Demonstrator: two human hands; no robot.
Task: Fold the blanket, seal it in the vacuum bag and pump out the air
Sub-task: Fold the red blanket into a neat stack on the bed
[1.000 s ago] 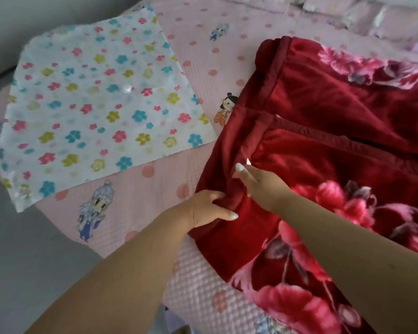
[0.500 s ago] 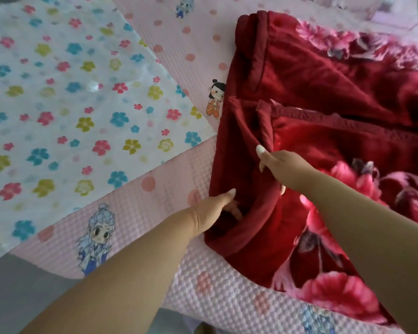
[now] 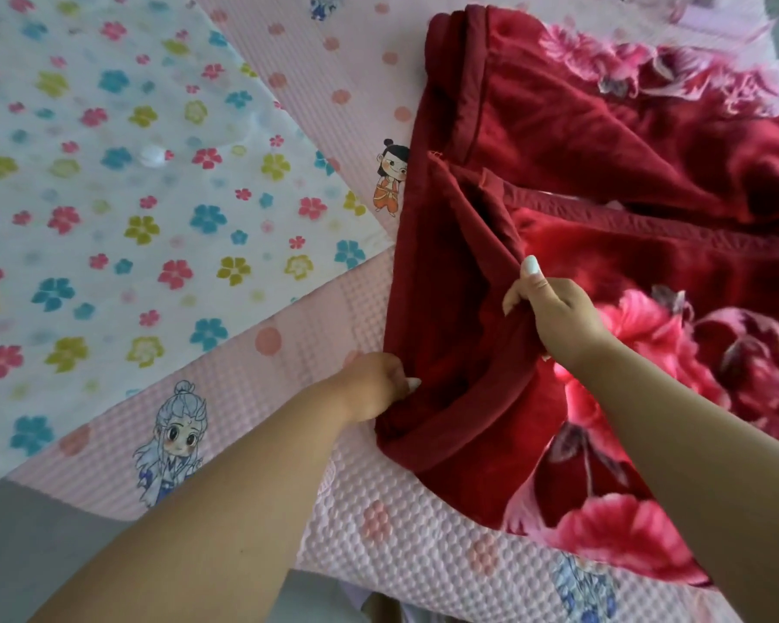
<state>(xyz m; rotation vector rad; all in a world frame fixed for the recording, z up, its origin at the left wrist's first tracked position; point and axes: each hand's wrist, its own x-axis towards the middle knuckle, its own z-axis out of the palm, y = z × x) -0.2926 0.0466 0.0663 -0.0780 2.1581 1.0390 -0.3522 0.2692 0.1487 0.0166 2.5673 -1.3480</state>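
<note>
A thick dark-red blanket (image 3: 603, 128) with large pink flowers lies partly folded on the right of the bed. My left hand (image 3: 374, 388) grips its lower left edge, fingers tucked into the fold. My right hand (image 3: 554, 308) pinches a raised ridge of the blanket's border just above and right of the left hand. The vacuum bag (image 3: 109, 195), white with small coloured flowers, lies flat to the left, with its round white valve (image 3: 151, 156) near its middle.
A pink quilted bedspread (image 3: 401, 546) with cartoon figures covers the bed. Its near edge runs along the bottom, with grey floor (image 3: 32, 546) at the lower left. Pale bedding shows at the top right.
My view has moved closer and leftward over the bed. My right hand has lifted the blanket's border into a ridge, and my left hand has slid under the lower left edge.
</note>
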